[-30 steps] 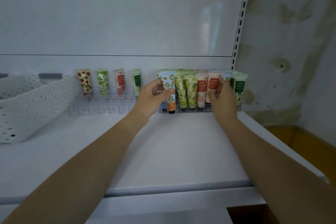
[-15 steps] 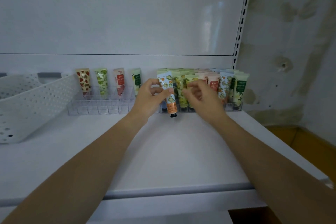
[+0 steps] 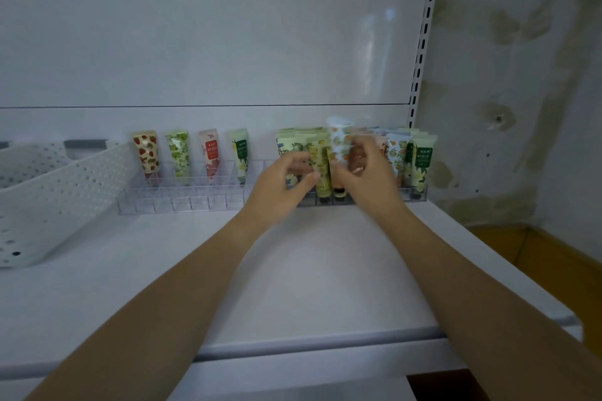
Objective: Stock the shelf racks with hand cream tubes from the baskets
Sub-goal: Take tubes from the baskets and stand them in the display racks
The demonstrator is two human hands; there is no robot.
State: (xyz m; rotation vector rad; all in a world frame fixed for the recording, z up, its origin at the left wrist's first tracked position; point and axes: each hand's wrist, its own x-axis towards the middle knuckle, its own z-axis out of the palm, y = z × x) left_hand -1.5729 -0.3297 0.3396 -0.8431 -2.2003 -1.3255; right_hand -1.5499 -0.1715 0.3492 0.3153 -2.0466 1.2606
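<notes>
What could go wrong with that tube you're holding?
The right clear rack looks packed, so pushing the orange-print tube in could tip neighbours like the lemon-print tube. The right hand also seems to only pinch the tube, which is blurred with motion, so it might slip and drop onto the shelf.

1. The white hand cream tube printed with oranges (image 3: pixel 339 142) has passed from the left hand (image 3: pixel 286 184) to the right hand (image 3: pixel 366 172), which now pinches it.
2. That tube has moved up and to the right. It has left the front-left corner of the clear plastic rack (image 3: pixel 311 202), and its blurred crimped end now rises above the middle of the row.
3. The left hand has let go. Its fingers are loosely curled, with the thumb beside a yellow-green lemon-printed tube (image 3: pixel 321 169).
4. The right hand has come in from the rack's right end.
</notes>
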